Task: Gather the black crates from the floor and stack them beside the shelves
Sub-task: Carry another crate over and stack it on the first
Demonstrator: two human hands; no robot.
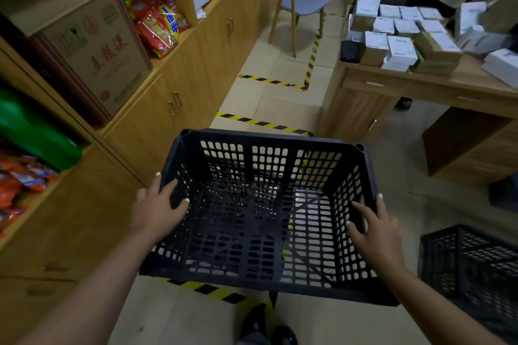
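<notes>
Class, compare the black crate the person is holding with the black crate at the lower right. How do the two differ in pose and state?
The held crate is gripped on both side walls by the left hand and right hand; the second crate is untouched.
The held crate shows in full, its empty inside visible; the second crate is cut off by the picture's edge.
Both are black perforated plastic.

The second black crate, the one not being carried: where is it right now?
In the head view, the second black crate sits on the floor at lower right, just right of the right hand and below the wooden desk.
</notes>
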